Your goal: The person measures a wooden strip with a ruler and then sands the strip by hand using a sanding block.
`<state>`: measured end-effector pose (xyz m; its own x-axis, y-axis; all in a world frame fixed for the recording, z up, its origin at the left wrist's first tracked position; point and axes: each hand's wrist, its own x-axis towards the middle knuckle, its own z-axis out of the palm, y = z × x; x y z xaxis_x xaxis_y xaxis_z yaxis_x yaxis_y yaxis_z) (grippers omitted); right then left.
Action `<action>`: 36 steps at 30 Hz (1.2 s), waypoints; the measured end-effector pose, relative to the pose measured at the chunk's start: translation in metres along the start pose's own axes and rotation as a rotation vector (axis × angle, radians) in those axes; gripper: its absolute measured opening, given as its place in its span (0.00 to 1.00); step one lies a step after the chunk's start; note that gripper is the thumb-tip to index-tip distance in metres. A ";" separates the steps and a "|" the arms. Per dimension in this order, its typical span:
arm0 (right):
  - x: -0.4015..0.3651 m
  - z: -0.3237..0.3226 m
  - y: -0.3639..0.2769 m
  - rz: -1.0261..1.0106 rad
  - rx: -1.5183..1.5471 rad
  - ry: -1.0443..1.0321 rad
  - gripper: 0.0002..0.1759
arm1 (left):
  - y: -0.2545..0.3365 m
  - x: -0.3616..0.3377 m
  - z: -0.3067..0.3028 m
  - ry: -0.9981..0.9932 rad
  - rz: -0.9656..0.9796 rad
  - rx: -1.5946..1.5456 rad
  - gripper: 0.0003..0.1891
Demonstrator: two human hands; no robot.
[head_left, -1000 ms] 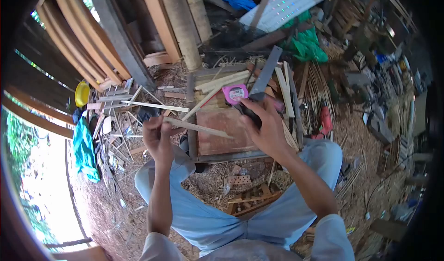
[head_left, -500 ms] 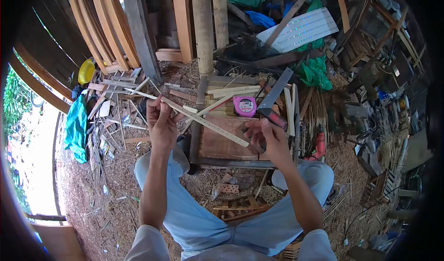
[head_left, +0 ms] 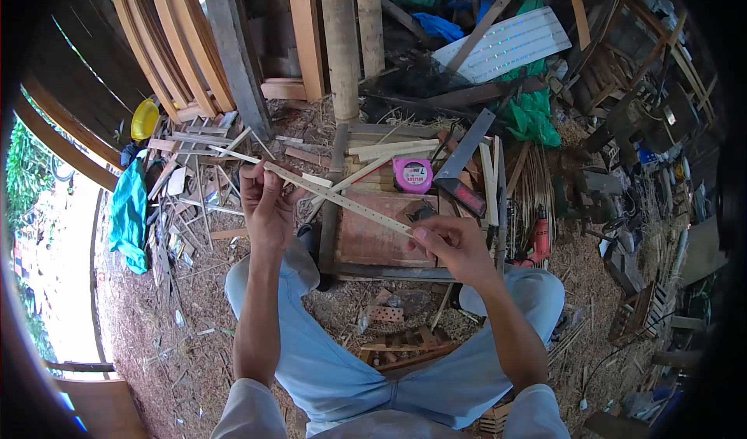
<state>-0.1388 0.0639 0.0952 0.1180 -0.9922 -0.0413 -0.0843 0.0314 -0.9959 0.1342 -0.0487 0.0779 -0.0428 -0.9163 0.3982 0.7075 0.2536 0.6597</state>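
The right hand (head_left: 453, 246) has left the metal square (head_left: 469, 149) and now pinches the strip (head_left: 342, 200) at its lower end; the left hand (head_left: 264, 205) keeps its fingers closed on the upper end, so both ends are braced. The strip is thin, pale, flat wood; it slants from ten to four o'clock above the reddish board (head_left: 373, 246).

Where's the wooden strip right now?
In the head view, the thin pale wooden strip sits centre, held by left hand and right hand, over the brown board.

Probably a woodworking shed: stacked planks (head_left: 307, 34), scattered offcuts (head_left: 194, 166).
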 end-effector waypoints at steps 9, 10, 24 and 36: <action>0.000 0.002 -0.003 0.002 0.011 -0.013 0.10 | 0.002 -0.002 0.004 0.006 -0.014 0.006 0.09; 0.000 0.002 -0.003 0.002 0.011 -0.013 0.10 | 0.002 -0.002 0.004 0.003 -0.019 -0.007 0.09; 0.001 0.005 0.006 0.038 -0.076 -0.005 0.11 | 0.000 -0.004 0.011 0.031 -0.011 0.150 0.14; -0.001 0.032 0.018 -0.029 -0.141 0.199 0.12 | -0.033 -0.029 0.047 -0.066 -0.282 0.306 0.24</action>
<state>-0.1092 0.0694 0.0748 -0.0734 -0.9971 0.0178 -0.2225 -0.0010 -0.9749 0.0783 -0.0163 0.0747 -0.2566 -0.9438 0.2085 0.4197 0.0855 0.9036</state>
